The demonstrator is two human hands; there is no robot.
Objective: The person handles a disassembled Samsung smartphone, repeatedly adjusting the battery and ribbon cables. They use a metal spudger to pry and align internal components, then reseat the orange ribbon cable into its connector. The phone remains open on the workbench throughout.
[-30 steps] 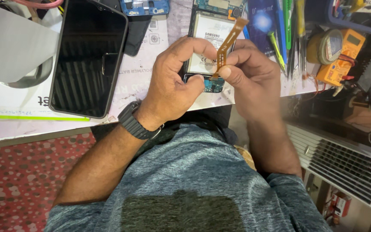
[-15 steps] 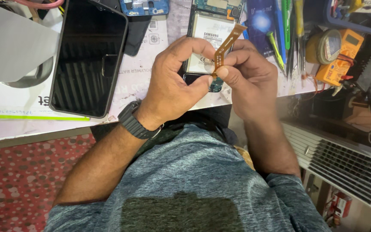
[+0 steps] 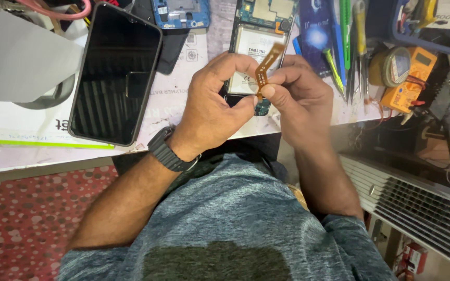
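**A:** What are the hands doing?

**B:** The right hand (image 3: 300, 99) is pinching the lower end of an orange flex cable (image 3: 267, 66) between thumb and fingertips. The left hand (image 3: 212, 106) is curling in from the other side, its thumb tip meeting the right thumb just at the cable's foot, so both hands are pressing together around it.

**A:** Where is the cable sitting?

**B:** It is standing up at a slant directly above the opened phone (image 3: 259, 36), which is lying back-side up on the tabletop (image 3: 204, 44) with its white battery showing. The cable's free end is leaning away from the person, over the battery.

**A:** And around that phone?

**B:** To the left of the opened phone a black display panel (image 3: 115, 73) is lying face up, resting partly on a white box (image 3: 32, 122). Above and left of the phone a blue phone frame (image 3: 180, 13) is lying. To its right a row of tweezers and pry tools (image 3: 347, 47) is lying, and farther right an orange multimeter (image 3: 410, 78) is sitting. A black wristwatch (image 3: 170, 151) is wrapping the left wrist, nearer the person than the phone.
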